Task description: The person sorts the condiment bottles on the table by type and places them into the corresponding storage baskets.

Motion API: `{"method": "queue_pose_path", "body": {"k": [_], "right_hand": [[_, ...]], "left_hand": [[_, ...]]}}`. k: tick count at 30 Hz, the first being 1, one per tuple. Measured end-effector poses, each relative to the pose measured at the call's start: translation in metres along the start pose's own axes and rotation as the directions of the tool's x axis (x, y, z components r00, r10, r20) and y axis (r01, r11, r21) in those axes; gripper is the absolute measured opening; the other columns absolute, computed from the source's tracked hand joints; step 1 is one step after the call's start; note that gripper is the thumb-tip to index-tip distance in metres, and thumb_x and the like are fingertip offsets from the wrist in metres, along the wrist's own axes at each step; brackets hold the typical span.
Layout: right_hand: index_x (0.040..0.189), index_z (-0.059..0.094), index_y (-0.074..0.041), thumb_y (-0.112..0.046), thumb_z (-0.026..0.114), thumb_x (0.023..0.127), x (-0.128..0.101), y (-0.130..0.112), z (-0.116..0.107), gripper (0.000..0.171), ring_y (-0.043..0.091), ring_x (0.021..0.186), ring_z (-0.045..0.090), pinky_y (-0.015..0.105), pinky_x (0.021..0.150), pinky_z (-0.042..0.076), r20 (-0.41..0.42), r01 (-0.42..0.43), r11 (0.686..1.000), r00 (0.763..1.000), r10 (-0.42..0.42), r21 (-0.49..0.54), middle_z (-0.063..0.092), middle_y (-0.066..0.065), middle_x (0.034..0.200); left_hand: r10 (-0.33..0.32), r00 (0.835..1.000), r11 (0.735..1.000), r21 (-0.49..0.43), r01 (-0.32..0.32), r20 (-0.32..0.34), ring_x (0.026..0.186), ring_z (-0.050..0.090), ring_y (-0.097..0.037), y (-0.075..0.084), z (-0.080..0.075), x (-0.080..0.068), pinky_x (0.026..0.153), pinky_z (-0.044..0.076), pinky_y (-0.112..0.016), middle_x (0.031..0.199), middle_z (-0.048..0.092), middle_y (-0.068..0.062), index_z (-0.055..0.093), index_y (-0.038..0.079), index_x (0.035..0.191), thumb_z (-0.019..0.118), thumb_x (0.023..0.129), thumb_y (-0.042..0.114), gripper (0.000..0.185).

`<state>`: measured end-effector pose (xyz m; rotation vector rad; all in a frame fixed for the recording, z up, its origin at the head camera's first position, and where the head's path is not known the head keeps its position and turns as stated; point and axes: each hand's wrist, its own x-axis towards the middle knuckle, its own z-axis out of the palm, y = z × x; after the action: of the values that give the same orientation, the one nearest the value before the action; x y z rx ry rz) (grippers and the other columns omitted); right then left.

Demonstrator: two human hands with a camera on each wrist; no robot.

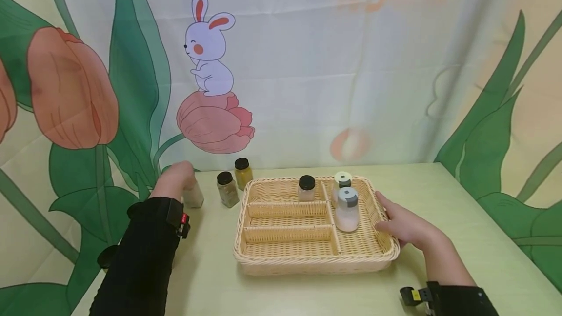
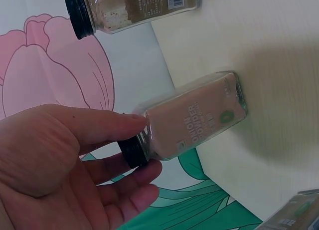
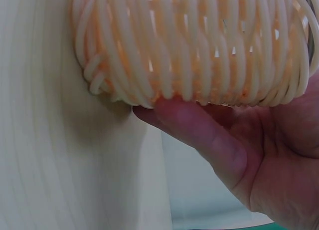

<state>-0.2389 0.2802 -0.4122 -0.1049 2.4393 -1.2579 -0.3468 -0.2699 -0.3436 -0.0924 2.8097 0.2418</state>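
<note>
My left hand (image 1: pixel 177 179) is at the table's back left. In the left wrist view, its thumb and fingers pinch a glass spice jar (image 2: pixel 194 117) around the black cap and neck. Pale powder fills this jar, and its printed label includes the word "POWDER". On the right, my right hand (image 1: pixel 404 223) grips the side of a divided wicker basket (image 1: pixel 307 260), thumb at the rim. The right wrist view shows a finger (image 3: pixel 199 125) against the basket's underside. Inside the basket stand a black-capped jar (image 1: pixel 306 190) and two white-topped shakers, one nearer (image 1: pixel 347 213) and one behind (image 1: pixel 337 191).
Between left hand and basket stand a brown spice jar (image 1: pixel 228 192) and a yellow one (image 1: pixel 243 175), both black-capped. More dark caps (image 1: pixel 107 256) show beside the left sleeve, their jars mostly hidden. A printed curtain (image 1: pixel 298 87) hangs along the table's back edge.
</note>
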Motion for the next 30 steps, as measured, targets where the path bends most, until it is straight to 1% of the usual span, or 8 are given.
{"method": "queue_pose_path", "body": {"k": [4, 9, 12, 16, 21, 24, 28, 30], "right_hand": [[0.164, -0.004, -0.011, -0.01, 0.06, 0.098, 0.0, 0.0, -0.001, 0.092, 0.027, 0.069, 0.066, 0.044, 0.055, 0.056, 0.0, 0.004, 1.0, 1.0, -0.004, -0.007, 0.022, 0.039, 0.155], [0.164, -0.004, -0.011, -0.009, 0.06, 0.098, 0.0, 0.0, -0.001, 0.092, 0.027, 0.069, 0.066, 0.044, 0.055, 0.057, 0.004, 0.007, 1.0, 1.0, -0.007, 0.0, 0.022, 0.039, 0.155], [0.164, -0.004, -0.01, -0.009, 0.06, 0.098, 0.0, 0.0, -0.001, 0.092, 0.027, 0.069, 0.066, 0.044, 0.054, 0.057, 0.004, 0.009, 1.0, 1.0, -0.009, 0.001, 0.022, 0.039, 0.154], [0.164, -0.005, -0.011, -0.009, 0.06, 0.097, 0.0, 0.0, -0.001, 0.093, 0.028, 0.069, 0.067, 0.044, 0.054, 0.057, 0.006, 0.011, 1.0, 1.0, -0.011, 0.008, 0.023, 0.04, 0.153], [0.164, -0.005, -0.012, -0.009, 0.06, 0.097, 0.001, 0.001, 0.0, 0.093, 0.028, 0.07, 0.068, 0.045, 0.055, 0.057, 0.01, -0.001, 1.0, 1.0, 0.001, 0.019, 0.024, 0.039, 0.154], [0.164, -0.005, -0.013, -0.009, 0.06, 0.098, 0.001, 0.001, 0.0, 0.093, 0.028, 0.071, 0.067, 0.045, 0.056, 0.057, 0.011, -0.002, 1.0, 1.0, 0.001, 0.015, 0.022, 0.039, 0.155], [0.164, -0.006, -0.012, -0.008, 0.059, 0.098, 0.002, 0.001, -0.001, 0.093, 0.028, 0.072, 0.068, 0.046, 0.057, 0.058, 0.014, 0.007, 1.0, 1.0, -0.007, 0.011, 0.02, 0.04, 0.155], [0.164, -0.006, -0.012, -0.009, 0.059, 0.098, 0.002, 0.001, -0.001, 0.093, 0.027, 0.073, 0.068, 0.046, 0.057, 0.058, 0.016, 0.008, 1.0, 1.0, -0.008, 0.012, 0.02, 0.04, 0.155]], "left_hand": [[0.001, 1.0, 1.0, -0.004, -0.001, 0.007, 0.1, 0.058, -0.035, -0.001, -0.001, 0.001, 0.095, 0.051, -0.052, 0.114, 0.062, -0.03, 0.062, -0.015, 0.116, 0.055, 0.098, 0.001, 0.025], [-0.012, 1.0, 1.0, -0.02, 0.012, 0.01, 0.094, 0.057, -0.032, -0.003, 0.0, 0.004, 0.092, 0.052, -0.051, 0.107, 0.063, -0.024, 0.064, -0.012, 0.113, 0.059, 0.096, 0.003, 0.023], [-0.027, 1.0, 0.998, -0.052, 0.027, 0.011, 0.096, 0.058, -0.034, -0.004, 0.0, 0.004, 0.093, 0.052, -0.052, 0.107, 0.064, -0.023, 0.065, -0.011, 0.114, 0.064, 0.094, 0.003, 0.025], [-0.026, 1.0, 0.995, -0.092, 0.027, 0.011, 0.1, 0.06, -0.038, -0.007, -0.001, 0.004, 0.093, 0.053, -0.054, 0.109, 0.064, -0.025, 0.065, -0.01, 0.115, 0.071, 0.088, 0.001, 0.029], [0.014, 1.0, 0.995, -0.095, -0.014, -0.006, 0.1, 0.063, -0.038, -0.012, -0.002, 0.004, 0.089, 0.055, -0.051, 0.107, 0.067, -0.025, 0.069, -0.01, 0.11, 0.073, 0.086, 0.004, 0.028], [0.042, 0.999, 0.995, -0.086, -0.043, -0.014, 0.097, 0.064, -0.036, -0.01, -0.006, 0.002, 0.087, 0.056, -0.049, 0.104, 0.068, -0.022, 0.071, -0.009, 0.105, 0.073, 0.087, 0.006, 0.024], [0.08, 0.996, 0.995, -0.056, -0.082, -0.039, 0.089, 0.062, -0.032, 0.0, -0.014, -0.008, 0.082, 0.056, -0.045, 0.095, 0.068, -0.018, 0.072, -0.006, 0.095, 0.074, 0.087, 0.01, 0.018], [0.097, 0.994, 0.994, -0.041, -0.1, -0.056, 0.086, 0.061, -0.031, 0.003, -0.018, -0.013, 0.08, 0.055, -0.044, 0.093, 0.069, -0.016, 0.073, -0.005, 0.093, 0.074, 0.086, 0.012, 0.018]]}}
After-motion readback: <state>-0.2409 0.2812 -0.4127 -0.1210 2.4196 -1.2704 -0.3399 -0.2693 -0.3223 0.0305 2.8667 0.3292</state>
